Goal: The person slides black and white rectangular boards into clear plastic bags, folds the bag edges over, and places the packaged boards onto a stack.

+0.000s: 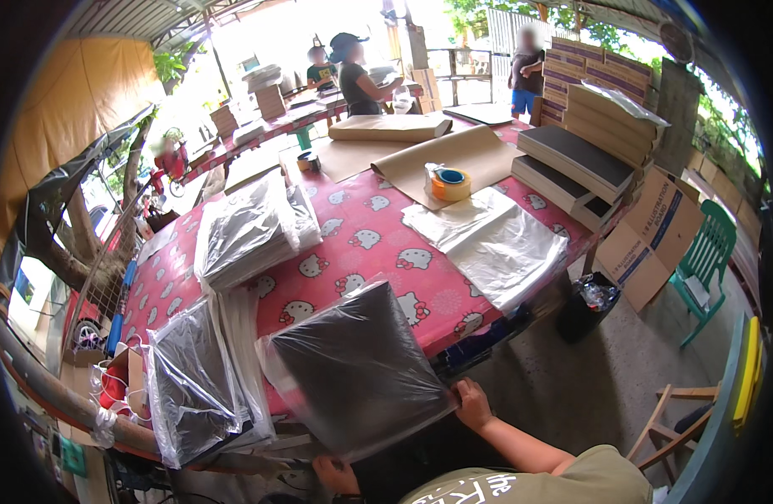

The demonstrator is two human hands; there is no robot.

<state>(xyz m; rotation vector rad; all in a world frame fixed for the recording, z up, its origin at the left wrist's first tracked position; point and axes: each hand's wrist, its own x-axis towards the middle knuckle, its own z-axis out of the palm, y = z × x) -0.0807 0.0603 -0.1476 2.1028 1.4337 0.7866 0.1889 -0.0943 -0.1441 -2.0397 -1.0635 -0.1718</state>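
Observation:
A stack of black boards in a clear plastic bag [353,361] lies tilted over the near edge of the table, its corner toward me. My right hand [473,405] is closed on the bag's right corner. At the near corner, my left hand [336,475] is curled against the bag's edge, its fingers partly hidden. To the left lies another plastic-wrapped black pack [193,374], with layered clear plastic along its right side. Farther back rests a pile of wrapped boards [248,231]. A stack of flat clear plastic bags [495,244] lies to the right.
The table has a pink cartoon-cat cover [353,214]. Tape rolls [448,182] sit on brown paper [453,155]. Black-topped board stacks [575,160] stand at the right. Beyond the table's right side are a black bin [588,311], a carton [651,239] and a green chair [710,260]. People stand far back.

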